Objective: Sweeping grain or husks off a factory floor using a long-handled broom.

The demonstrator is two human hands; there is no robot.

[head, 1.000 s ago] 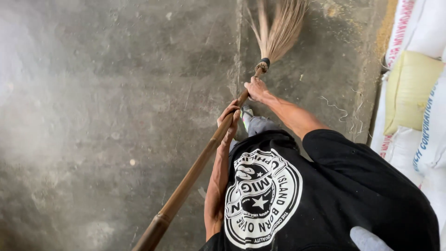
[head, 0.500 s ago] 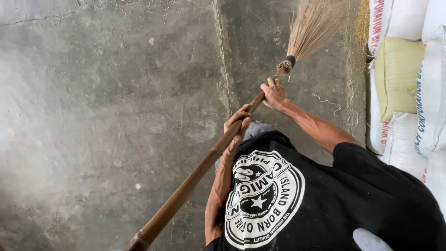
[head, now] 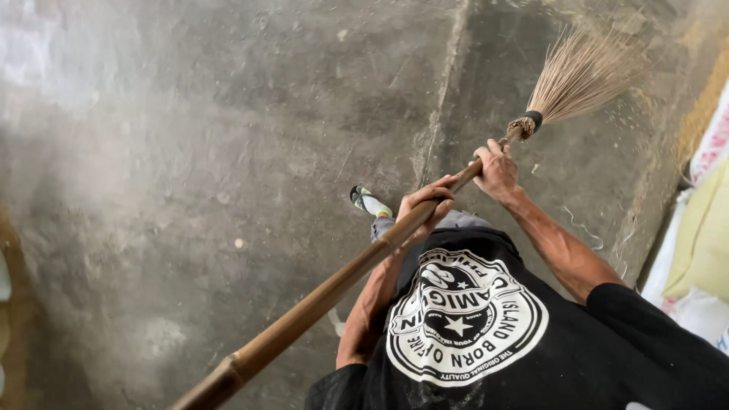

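Observation:
A long broom with a brown bamboo handle (head: 319,300) runs from the bottom left up to a fan of stiff straw bristles (head: 585,72) at the top right. The bristles rest on the grey concrete floor (head: 190,152). My right hand (head: 497,171) grips the handle just below the black binding of the bristles. My left hand (head: 425,206) is wrapped around the handle a little lower down. My black shirt with a round white print (head: 463,319) fills the bottom right.
One of my feet in a sandal (head: 368,201) shows just left of my left hand. Stacked sacks, one yellow (head: 702,235) and one white and pink (head: 714,137), line the right edge. Yellowish husk litter (head: 695,114) lies along them.
The broom head has swung to the right across the floor, with both hands following it. My foot has come into view beside the handle.

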